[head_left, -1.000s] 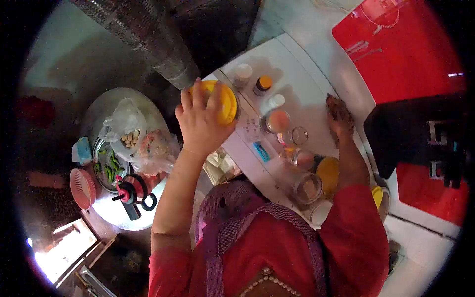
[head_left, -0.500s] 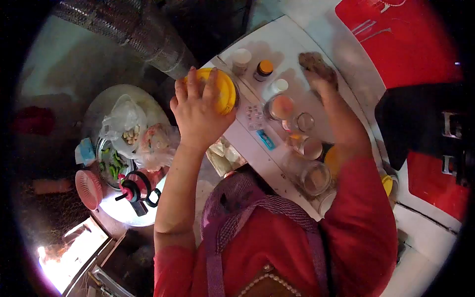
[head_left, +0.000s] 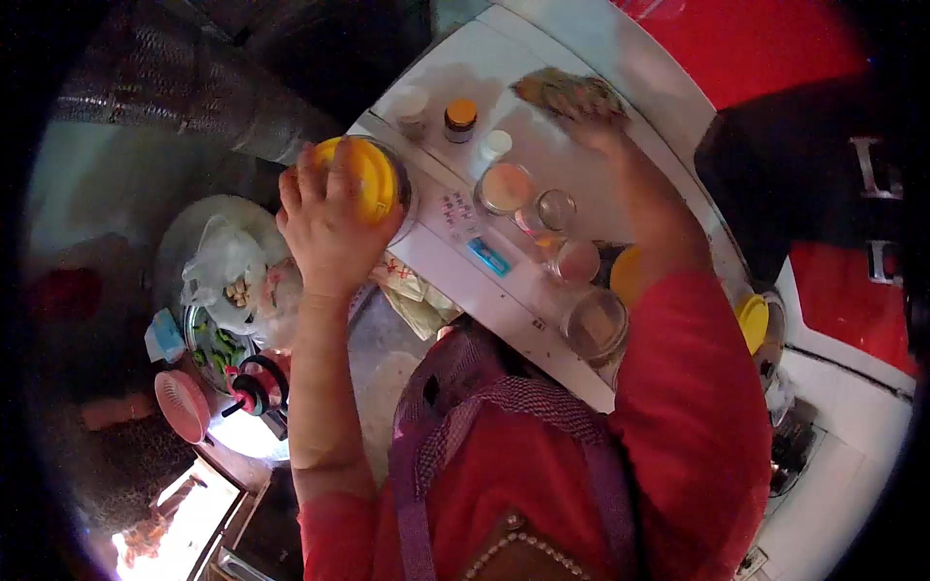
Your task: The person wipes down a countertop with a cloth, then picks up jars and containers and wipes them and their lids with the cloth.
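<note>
Two bare hands over a white tabletop [head_left: 572, 155], with red sleeves [head_left: 688, 416] on the arms. Left hand [head_left: 334, 232] at ten o'clock from the middle of the view, on top of the yellow lid [head_left: 373, 174] of a round clear jar [head_left: 406, 191]. Left fingers spread wide across the lid and touching it.

Right hand [head_left: 593, 111] at one o'clock, on top of a crumpled brown cloth [head_left: 538, 89] near the far edge of the tabletop. Right fingers lying on the cloth, but too dim and blurry to tell if pinched tight or flat.

Between the hands, at twelve o'clock, a little dark bottle with an orange cap [head_left: 461, 114]. Just beside it, toward four o'clock, a small white-capped bottle [head_left: 496, 145]. Nearer the middle, at one o'clock, a jar with a pale orange lid [head_left: 506, 187], and beside that a small clear glass [head_left: 557, 208]. Close to the middle, a blue packet [head_left: 489, 257]. Between three and four o'clock, a big clear glass jar [head_left: 594, 324].

Well apart from the tabletop, at nine o'clock, a see-through plastic bag [head_left: 225, 266]. Lower, between eight and nine o'clock, thin green chillies [head_left: 225, 344]. At eight o'clock, a pink basket [head_left: 182, 405].
</note>
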The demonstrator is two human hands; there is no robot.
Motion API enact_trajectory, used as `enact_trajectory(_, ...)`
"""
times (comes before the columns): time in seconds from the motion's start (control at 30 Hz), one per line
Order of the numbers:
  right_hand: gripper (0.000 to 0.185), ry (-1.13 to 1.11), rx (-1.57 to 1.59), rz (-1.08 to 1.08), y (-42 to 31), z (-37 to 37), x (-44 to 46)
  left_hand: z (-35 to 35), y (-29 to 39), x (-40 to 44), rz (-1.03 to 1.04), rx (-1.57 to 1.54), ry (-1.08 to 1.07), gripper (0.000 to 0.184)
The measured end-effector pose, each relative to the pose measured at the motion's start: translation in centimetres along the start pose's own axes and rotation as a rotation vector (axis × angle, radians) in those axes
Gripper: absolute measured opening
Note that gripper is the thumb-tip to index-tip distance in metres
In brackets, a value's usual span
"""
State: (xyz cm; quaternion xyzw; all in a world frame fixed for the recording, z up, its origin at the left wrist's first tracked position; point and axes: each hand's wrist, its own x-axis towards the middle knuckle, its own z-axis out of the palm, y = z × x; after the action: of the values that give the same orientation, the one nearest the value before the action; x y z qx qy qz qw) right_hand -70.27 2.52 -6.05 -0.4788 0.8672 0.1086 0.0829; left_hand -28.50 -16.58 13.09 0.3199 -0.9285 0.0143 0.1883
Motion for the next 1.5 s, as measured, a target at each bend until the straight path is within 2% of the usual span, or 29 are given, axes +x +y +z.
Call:
enact_trajectory(0.03, 0.062, 0.021, -0.021, 0.004, 2.0, -1.7, -3.3, 0.0, 0.1, 0.0, 0.0, 0.005, -0.003, 0.078)
enact_trajectory(0.07, 0.057, 0.071, -0.187, 0.019, 5.3, 0.9, -6.0, -0.1, 0.2, 0.0, 0.0, 0.013, -0.006, 0.078)
enact_trajectory(0.13, 0.052, 0.101, -0.081, 0.234, 6.2, 1.0, -12.1, -0.1, 0.2, 0.1, 0.007, 0.005, -0.006, 0.078)
enact_trajectory(0.17, 0.053, 0.08, 0.193, 0.429, 4.7, -2.1, -15.7, 0.0, 0.1, 0.1, 0.011, -0.01, -0.006, 0.078)
enact_trajectory(0.2, 0.057, 0.393, -0.428, 0.225, 7.5, 1.1, -16.9, 0.0, 0.1, 0.0, 0.013, -0.025, -0.007, 0.078)
enact_trajectory(0.27, 0.064, 0.415, -1.015, -0.024, 11.9, 4.5, -20.7, 0.1, 0.1, -0.3, 0.015, 0.011, 0.004, 0.078)
enact_trajectory(0.3, 0.066, 0.316, -0.934, -0.02, 12.7, 5.0, -22.5, 0.1, 0.1, -0.3, 0.013, 0.031, 0.012, 0.078)
enact_trajectory(0.33, 0.067, 0.11, -0.645, 0.085, 12.8, 4.8, -23.9, 0.0, 0.0, -0.3, 0.024, 0.003, 0.01, 0.078)
enact_trajectory(0.4, 0.069, -0.182, -0.168, 0.411, 12.7, 3.9, -25.5, -0.3, 0.0, -0.2, 0.034, -0.054, 0.008, 0.078)
enact_trajectory(0.5, 0.073, -0.32, 0.048, 0.615, 12.1, 2.6, -25.4, -0.1, -0.2, -0.3, 0.008, -0.026, 0.001, 0.078)
enact_trajectory(0.63, 0.079, -0.378, 0.171, 0.653, 11.0, 1.7, -22.6, 0.0, -0.2, -0.3, -0.005, -0.028, -0.015, 0.079)
enact_trajectory(0.83, 0.079, -0.41, 0.273, 0.545, 7.9, 1.8, -13.3, 0.2, -0.2, -0.4, -0.013, -0.038, 0.008, 0.08)
enact_trajectory(0.97, 0.071, -0.5, 0.017, 0.406, -4.2, -10.1, -9.5, -0.1, 0.2, -0.2, -0.057, -0.045, -0.031, 0.081)
enact_trajectory(1.03, 0.068, -0.486, -0.017, 0.32, -8.1, -13.1, -7.3, -0.2, 0.2, -0.2, -0.073, -0.037, -0.046, 0.082)
enact_trajectory(1.13, 0.065, -0.263, -0.022, 0.228, -8.5, -5.3, 0.9, -0.5, 0.0, 0.0, -0.069, -0.041, -0.082, 0.084)
enact_trajectory(1.2, 0.064, -0.272, -0.225, 0.113, -13.7, -8.2, 1.8, -0.7, 0.1, 0.1, -0.095, -0.063, -0.112, 0.085)
enact_trajectory(1.33, 0.064, -0.219, 0.054, -0.158, -14.4, -6.2, 8.5, -1.1, -0.4, 0.3, -0.13, -0.091, -0.194, 0.092)
enact_trajectory(1.43, 0.059, -0.221, 0.199, -0.186, -17.4, -12.0, 6.4, -0.8, -0.3, 0.4, -0.153, -0.103, -0.186, 0.095)
enact_trajectory(1.5, 0.058, -0.188, 0.068, -0.26, -17.0, -12.0, 6.6, -0.7, 0.0, 0.5, -0.172, -0.086, -0.184, 0.096)
